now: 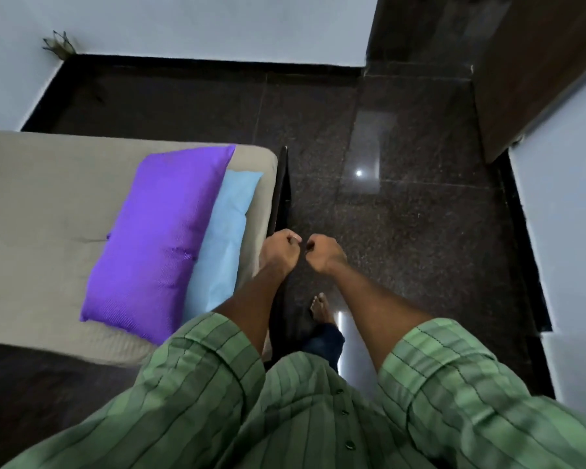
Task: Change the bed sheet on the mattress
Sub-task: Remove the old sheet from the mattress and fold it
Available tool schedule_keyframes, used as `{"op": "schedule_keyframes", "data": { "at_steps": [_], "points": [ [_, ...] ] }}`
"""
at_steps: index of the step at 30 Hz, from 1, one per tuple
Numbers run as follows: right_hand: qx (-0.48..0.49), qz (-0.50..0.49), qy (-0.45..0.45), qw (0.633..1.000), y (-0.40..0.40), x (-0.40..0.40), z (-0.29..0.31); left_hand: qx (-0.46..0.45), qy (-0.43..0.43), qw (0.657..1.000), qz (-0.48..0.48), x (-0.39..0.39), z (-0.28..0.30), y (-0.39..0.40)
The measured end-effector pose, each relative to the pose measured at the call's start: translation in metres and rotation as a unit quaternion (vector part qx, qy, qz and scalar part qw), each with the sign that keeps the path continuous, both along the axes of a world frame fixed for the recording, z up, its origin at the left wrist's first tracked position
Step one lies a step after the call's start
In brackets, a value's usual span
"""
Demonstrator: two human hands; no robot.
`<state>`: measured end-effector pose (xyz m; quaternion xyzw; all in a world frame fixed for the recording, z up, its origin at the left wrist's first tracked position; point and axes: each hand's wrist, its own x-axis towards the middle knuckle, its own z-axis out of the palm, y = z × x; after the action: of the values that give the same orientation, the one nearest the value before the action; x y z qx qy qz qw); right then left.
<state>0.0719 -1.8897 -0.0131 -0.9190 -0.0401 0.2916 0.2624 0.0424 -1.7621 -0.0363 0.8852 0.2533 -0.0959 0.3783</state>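
As seems, mattress (48,204) beside hands (303,253)

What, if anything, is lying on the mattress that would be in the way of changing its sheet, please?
Two pillows lie on the mattress: a purple pillow overlapping a light blue pillow near the edge by the left hand.

Purple pillow (156,238) atop blue pillow (224,238); dark floor (403,214); maybe wardrobe (538,62) top rt.

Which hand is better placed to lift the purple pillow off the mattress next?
Left, probably. The left hand hangs at the mattress edge, nearer the purple pillow. The right hand is out over the floor. Both have curled fingers and hold nothing.
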Motion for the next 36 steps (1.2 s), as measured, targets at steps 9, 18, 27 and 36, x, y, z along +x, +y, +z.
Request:
{"op": "schedule_keyframes", "data": {
  "at_steps": [9, 18, 27, 36],
  "points": [
    [-0.012, 0.047, 0.013, 0.999, 0.009, 0.228, 0.000, -0.032, -0.002, 0.994, 0.105, 0.203, -0.004, 0.020],
    [-0.002, 0.160, 0.030, 0.987, 0.077, 0.426, -0.013, -0.063, 0.030, 0.964, 0.255, 0.365, 0.005, 0.057],
    [-0.071, 0.360, 0.044, 0.929, 0.145, 0.549, -0.061, -0.111, 0.028, 0.874, 0.472, 0.450, -0.028, 0.095],
    [-0.126, 0.400, 0.103, 0.902, 0.241, 0.601, -0.150, -0.144, 0.080, 0.808, 0.566, 0.477, -0.113, 0.118]
  ]
}}
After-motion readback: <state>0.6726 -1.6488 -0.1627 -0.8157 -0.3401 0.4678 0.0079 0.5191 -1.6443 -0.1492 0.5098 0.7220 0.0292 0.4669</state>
